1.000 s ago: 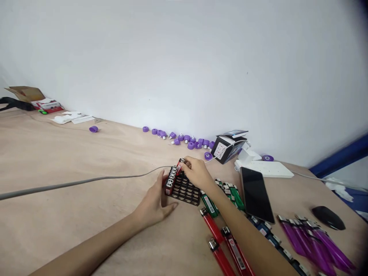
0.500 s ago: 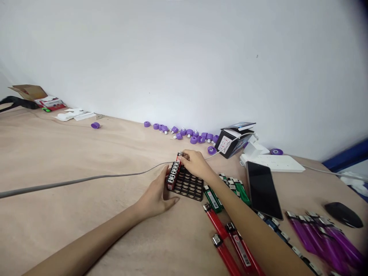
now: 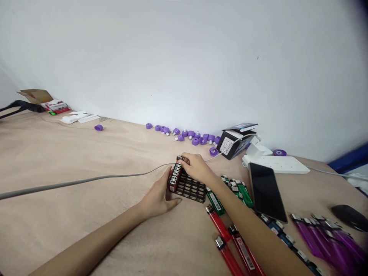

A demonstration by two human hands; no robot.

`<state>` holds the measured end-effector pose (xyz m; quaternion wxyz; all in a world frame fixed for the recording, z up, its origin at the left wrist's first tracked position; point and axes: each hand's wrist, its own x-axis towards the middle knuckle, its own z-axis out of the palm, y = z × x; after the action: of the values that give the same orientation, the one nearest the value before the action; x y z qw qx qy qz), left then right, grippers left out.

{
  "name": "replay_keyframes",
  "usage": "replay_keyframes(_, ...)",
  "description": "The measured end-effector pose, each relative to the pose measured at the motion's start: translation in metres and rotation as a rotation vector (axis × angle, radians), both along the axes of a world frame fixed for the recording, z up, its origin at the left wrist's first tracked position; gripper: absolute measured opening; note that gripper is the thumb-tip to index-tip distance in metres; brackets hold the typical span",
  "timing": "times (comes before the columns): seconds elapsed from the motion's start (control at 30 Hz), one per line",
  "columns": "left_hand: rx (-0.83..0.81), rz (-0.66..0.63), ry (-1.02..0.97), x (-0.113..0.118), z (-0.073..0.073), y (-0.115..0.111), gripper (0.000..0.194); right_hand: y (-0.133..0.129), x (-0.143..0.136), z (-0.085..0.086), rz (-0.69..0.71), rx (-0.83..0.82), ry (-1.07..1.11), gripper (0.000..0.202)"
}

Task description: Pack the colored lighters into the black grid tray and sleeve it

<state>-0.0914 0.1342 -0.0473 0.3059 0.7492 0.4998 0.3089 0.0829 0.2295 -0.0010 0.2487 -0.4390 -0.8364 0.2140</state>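
Observation:
A small black tray with a grid of slots lies on the cloth-covered table, with a row of red lighters standing upright along its left side. My left hand cups the tray's left edge, fingers along the side and thumb stretched toward the front corner. At the far end of the row, my right hand pinches the top of a red lighter. Loose red lighters and green lighters lie right of the tray, partly under my right forearm.
Further right are blue lighters, purple lighters, a phone, a black mouse and a white power strip. Purple caps and a black box sit by the wall. A grey cable crosses the table behind the tray.
The whole view has shifted slightly, so everything sits a little lower and further right. My right hand has lowered slightly with the red lighter; my left hand keeps its place at the tray.

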Motion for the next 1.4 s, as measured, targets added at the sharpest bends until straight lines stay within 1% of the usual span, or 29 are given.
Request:
replay_keyframes(0.23, 0.004, 0.004, -0.004, -0.001, -0.003, -0.001, 0.105, -0.011, 0.008, -0.001, 0.095, 0.019, -0.032, 0.015)
replay_keyframes(0.4, 0.005, 0.001, -0.003, 0.0, -0.002, -0.001, 0.106, -0.013, 0.01, -0.01, 0.159, 0.057, -0.063, 0.019)
replay_keyframes(0.57, 0.009, -0.006, -0.001, 0.001, 0.001, -0.001, 0.106, -0.012, 0.01, -0.017, 0.143, 0.085, -0.086, 0.017)
replay_keyframes(0.67, 0.013, -0.012, -0.002, 0.001, 0.002, -0.001, 0.106, -0.014, 0.012, -0.014, 0.125, 0.088, -0.103, 0.016)
replay_keyframes(0.73, 0.026, -0.014, -0.006, 0.0, 0.002, -0.001, 0.104, -0.02, 0.018, -0.009, 0.105, 0.094, -0.101, 0.015)
replay_keyframes(0.8, 0.041, -0.008, -0.007, 0.001, 0.0, -0.001, 0.101, -0.034, 0.029, -0.003, 0.07, 0.105, -0.088, 0.016)
replay_keyframes(0.87, 0.05, 0.029, -0.002, 0.001, -0.003, -0.004, 0.099, -0.054, 0.044, 0.003, 0.016, 0.11, -0.08, 0.017)
replay_keyframes(0.93, 0.055, 0.092, 0.005, 0.004, -0.005, -0.01, 0.094, -0.081, 0.061, 0.007, -0.053, 0.095, -0.092, 0.017)
replay_keyframes(1.0, 0.073, 0.16, 0.015, 0.008, -0.004, -0.02, 0.087, -0.11, 0.078, 0.009, -0.113, 0.041, -0.165, 0.016)
replay_keyframes(1.1, 0.159, 0.232, -0.001, 0.016, 0.003, -0.039, 0.07, -0.153, 0.095, 0.005, -0.207, -0.085, -0.344, 0.024)
replay_keyframes(1.17, 0.231, 0.247, -0.057, 0.023, 0.01, -0.052, 0.058, -0.174, 0.1, -0.001, -0.234, -0.098, -0.425, 0.018)
replay_keyframes(1.23, 0.266, 0.241, -0.123, 0.029, 0.017, -0.063, 0.053, -0.187, 0.1, -0.008, -0.251, -0.055, -0.492, 0.012)
replay_keyframes(1.3, 0.267, 0.232, -0.153, 0.034, 0.02, -0.071, 0.058, -0.193, 0.096, -0.013, -0.261, 0.005, -0.565, 0.013)
replay_keyframes(1.4, 0.26, 0.219, -0.148, 0.036, 0.018, -0.074, 0.066, -0.196, 0.088, -0.014, -0.246, 0.058, -0.613, 0.015)
